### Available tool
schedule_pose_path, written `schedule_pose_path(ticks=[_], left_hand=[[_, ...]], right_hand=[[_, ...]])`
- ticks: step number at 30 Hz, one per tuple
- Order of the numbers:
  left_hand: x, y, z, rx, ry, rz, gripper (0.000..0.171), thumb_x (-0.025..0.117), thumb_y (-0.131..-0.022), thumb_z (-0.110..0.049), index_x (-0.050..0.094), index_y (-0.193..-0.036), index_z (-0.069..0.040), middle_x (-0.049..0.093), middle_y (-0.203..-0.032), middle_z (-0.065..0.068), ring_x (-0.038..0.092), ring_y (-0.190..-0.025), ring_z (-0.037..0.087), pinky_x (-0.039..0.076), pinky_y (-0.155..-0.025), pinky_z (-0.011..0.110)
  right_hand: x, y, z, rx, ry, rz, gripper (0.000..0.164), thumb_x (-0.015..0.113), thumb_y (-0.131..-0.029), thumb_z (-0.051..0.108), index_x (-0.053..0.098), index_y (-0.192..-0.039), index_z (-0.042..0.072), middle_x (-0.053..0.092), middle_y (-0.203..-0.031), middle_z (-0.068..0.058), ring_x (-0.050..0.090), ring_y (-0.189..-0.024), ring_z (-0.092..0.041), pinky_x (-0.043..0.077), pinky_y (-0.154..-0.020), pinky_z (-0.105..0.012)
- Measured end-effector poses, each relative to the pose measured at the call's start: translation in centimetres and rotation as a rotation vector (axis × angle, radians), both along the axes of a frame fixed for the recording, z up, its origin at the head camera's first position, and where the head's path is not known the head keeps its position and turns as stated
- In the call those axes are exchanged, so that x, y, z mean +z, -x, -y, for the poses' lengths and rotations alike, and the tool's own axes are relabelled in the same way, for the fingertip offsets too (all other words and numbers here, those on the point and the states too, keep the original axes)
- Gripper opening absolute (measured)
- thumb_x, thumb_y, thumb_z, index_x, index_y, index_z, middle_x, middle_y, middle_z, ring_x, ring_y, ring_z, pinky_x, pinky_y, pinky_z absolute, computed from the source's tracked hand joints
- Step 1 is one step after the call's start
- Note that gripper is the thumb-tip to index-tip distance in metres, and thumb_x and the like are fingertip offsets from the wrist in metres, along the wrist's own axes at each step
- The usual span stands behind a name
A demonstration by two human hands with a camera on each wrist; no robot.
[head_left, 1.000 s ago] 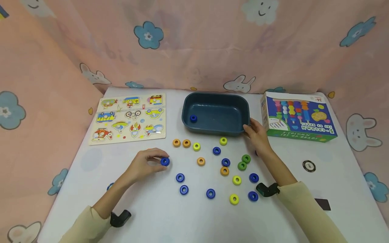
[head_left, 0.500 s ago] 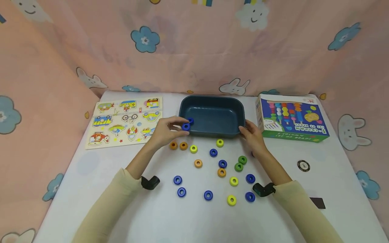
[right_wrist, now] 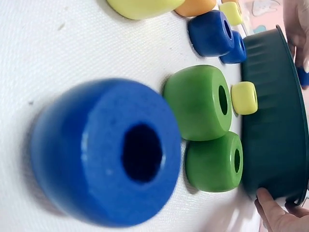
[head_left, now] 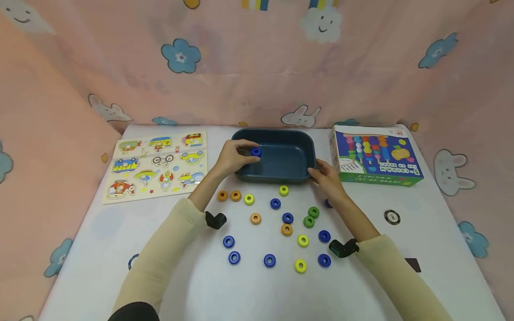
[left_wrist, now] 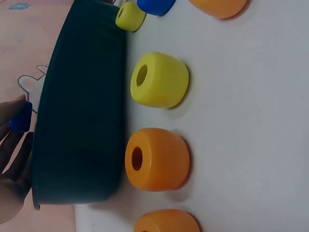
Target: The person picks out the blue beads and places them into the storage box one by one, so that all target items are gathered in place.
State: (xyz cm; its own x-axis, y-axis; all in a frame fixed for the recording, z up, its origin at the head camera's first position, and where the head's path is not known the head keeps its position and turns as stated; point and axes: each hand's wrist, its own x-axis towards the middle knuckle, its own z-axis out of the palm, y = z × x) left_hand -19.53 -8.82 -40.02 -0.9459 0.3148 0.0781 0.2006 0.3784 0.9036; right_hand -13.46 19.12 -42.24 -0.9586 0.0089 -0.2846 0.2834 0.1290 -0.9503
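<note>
A blue ring-shaped bead (head_left: 256, 152) is pinched between the thumb and fingertips of my left hand (head_left: 234, 157), over the left end of a dark teal plastic tub (head_left: 277, 174). In the left wrist view, the held bead (left_wrist: 21, 117) shows just beyond the tub's rim. My right hand (head_left: 328, 180) grips the tub's front right corner, its thumb (right_wrist: 265, 198) against the outer wall. Loose beads lie in front of the tub: orange (head_left: 235, 195), yellow (head_left: 249, 199), green (head_left: 308, 222) and blue (head_left: 270, 261). The tub's left inside is partly hidden behind my left hand.
A wooden vehicle puzzle board (head_left: 154, 167) lies left of the tub. To the right stands a bead set box (head_left: 377, 156), with a black-and-white round chip (head_left: 391, 217) nearer me. Another blue ring (head_left: 132, 261) shows beside my left sleeve. A pink printed curtain (head_left: 241, 67) hangs behind.
My left hand has carried the blue bead up and right from the table to over the tub. The right hand keeps its hold on the corner. The head view has shifted slightly.
</note>
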Motion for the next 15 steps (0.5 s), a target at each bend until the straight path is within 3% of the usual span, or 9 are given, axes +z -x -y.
schedule_pose_path(ticks=[7,15], left_hand=[[-0.25,0.53,-0.12,0.029,0.03,0.012,0.038,0.077,-0.076,-0.013,0.066,-0.112,-0.008,0.063,-0.112,0.003,0.054,-0.108,0.019,0.042,-0.094,0.035],[0.09,0.13,0.39,-0.02,0.002,-0.006,0.039,0.076,-0.077,-0.013,0.065,-0.114,-0.006,0.063,-0.112,0.004,0.054,-0.107,0.021,0.043,-0.092,0.037]], right_hand=[[-0.13,0.14,0.04,0.007,-0.001,-0.006,0.053,0.049,-0.096,0.01,0.027,-0.142,-0.001,0.035,-0.141,-0.02,0.042,-0.123,-0.028,0.041,-0.096,-0.032],[-0.2,0.31,-0.01,0.026,0.011,-0.03,0.052,0.047,-0.096,0.009,0.025,-0.142,-0.004,0.034,-0.141,-0.021,0.042,-0.123,-0.029,0.041,-0.096,-0.033]])
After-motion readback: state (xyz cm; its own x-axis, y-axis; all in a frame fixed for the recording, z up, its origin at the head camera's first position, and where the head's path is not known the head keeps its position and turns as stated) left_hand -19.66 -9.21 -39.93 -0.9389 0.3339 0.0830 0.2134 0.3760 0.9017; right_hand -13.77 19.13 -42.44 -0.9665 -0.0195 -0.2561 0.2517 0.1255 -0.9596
